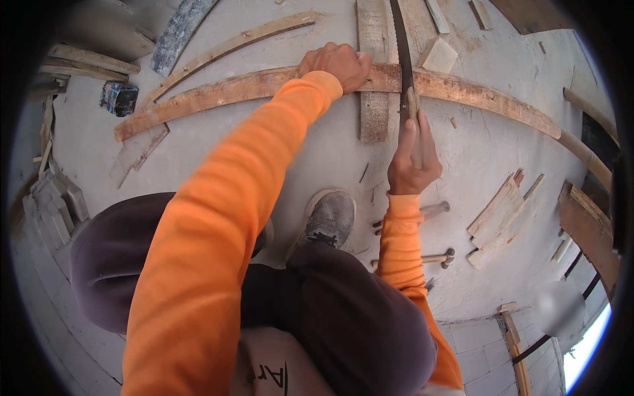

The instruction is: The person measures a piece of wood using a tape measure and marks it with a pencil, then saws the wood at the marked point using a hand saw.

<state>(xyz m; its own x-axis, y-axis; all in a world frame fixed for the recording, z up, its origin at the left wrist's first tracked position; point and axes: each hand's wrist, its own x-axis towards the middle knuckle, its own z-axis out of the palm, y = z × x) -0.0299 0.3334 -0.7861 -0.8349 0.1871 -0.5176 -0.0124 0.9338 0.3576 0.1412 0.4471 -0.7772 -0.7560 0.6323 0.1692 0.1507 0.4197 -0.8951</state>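
Note:
A long wooden beam runs from left to right across the floor, curved by the lens. My left hand is closed over its upper side, left of the saw. My right hand grips the wooden handle of a handsaw, whose dark blade points away from me across the beam. How deep the blade sits in the wood I cannot tell. Beneath the beam, just left of the blade, a short weathered board lies crosswise. A pale wood block lies right of the blade.
A hammer lies by my right forearm, with broken wood pieces farther right. My shoe is below the beam. A narrow wood strip and a speckled board lie at the far left, near stacked timber.

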